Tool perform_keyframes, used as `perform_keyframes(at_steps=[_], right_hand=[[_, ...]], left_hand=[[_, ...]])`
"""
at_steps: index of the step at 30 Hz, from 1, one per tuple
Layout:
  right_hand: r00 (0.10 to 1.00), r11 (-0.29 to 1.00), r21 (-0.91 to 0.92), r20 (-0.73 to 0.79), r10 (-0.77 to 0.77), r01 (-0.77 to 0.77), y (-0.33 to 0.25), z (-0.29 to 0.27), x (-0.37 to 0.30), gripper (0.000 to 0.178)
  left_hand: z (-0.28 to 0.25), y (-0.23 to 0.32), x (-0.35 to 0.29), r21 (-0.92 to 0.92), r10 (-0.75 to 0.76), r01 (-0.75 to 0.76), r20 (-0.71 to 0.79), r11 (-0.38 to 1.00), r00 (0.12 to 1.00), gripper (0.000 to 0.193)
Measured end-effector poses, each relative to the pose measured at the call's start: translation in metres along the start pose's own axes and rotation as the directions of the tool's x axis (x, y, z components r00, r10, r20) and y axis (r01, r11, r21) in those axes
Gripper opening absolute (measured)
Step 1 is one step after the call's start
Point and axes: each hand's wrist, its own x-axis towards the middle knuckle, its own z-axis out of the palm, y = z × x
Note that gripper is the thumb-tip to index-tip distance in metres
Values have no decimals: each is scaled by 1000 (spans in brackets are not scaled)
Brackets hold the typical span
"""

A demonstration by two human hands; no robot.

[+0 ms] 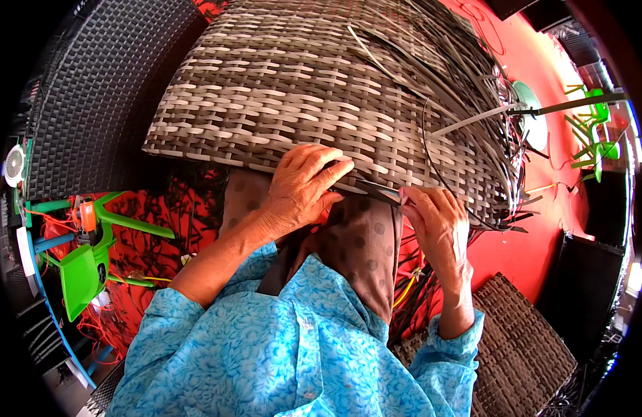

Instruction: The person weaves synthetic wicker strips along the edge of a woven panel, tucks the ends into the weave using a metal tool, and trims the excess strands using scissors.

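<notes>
A large woven panel [286, 97] in grey-brown and pale flat strips lies over my knees, its near edge toward me. My left hand [303, 182] is closed on that edge, fingers on top and thumb below. Just to the right, my right hand [439, 222] pinches a dark flat strip [378, 189] between thumb and forefinger. This strip runs along the near edge toward my left fingertips; how it enters the weave there is too small to tell. Many loose strips [449, 76] hang from the panel's right side.
A black woven piece [92, 90] stands at the left. Below it are a green plastic chair [85, 271] and tangled orange cords [102, 333]. Strip scraps litter the red floor [508, 260]. A brown woven panel [522, 340] lies at lower right, near a dark box-like piece [578, 278].
</notes>
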Motion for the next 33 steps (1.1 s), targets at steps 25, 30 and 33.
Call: perform_keyframes(at_steps=[25, 30, 33], right_hand=[[503, 1, 944, 176, 846, -331, 2, 52, -61, 26], [558, 164, 962, -16, 830, -217, 2, 56, -82, 34], [660, 508, 700, -70, 748, -501, -23, 55, -66, 16]], left_hand=[[9, 6, -20, 261, 125, -137, 64, 955, 990, 54], [-58, -49, -71, 522, -152, 159, -56, 838, 987, 60], [-64, -52, -74, 432, -192, 210, -84, 877, 978, 66]])
